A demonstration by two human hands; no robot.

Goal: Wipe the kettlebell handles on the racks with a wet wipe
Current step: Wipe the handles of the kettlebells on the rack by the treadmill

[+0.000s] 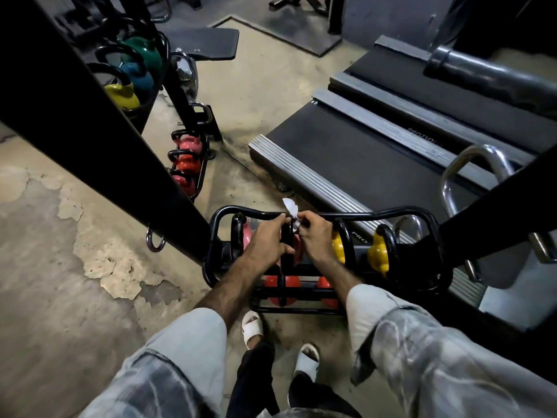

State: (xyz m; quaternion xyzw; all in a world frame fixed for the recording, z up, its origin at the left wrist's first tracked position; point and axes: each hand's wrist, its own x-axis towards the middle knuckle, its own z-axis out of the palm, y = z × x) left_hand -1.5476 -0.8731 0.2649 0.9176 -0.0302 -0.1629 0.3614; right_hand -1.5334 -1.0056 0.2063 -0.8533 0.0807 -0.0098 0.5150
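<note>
Head view: left hand (265, 236) is gripping a kettlebell handle (287, 236) as right hand (313, 233) is pinching the wet wipe (291, 210); rubbing likely comes next.

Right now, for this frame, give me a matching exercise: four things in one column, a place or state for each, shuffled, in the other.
Things:
1. wet wipe
2. left hand
3. yellow kettlebells
4. treadmill

Places or states:
A. on the floor beyond the near rack
B. pinched in the right hand
C. at the right end of the rack's upper row
D. gripping a black kettlebell handle

Pairs: 1-B, 2-D, 3-C, 4-A
</note>
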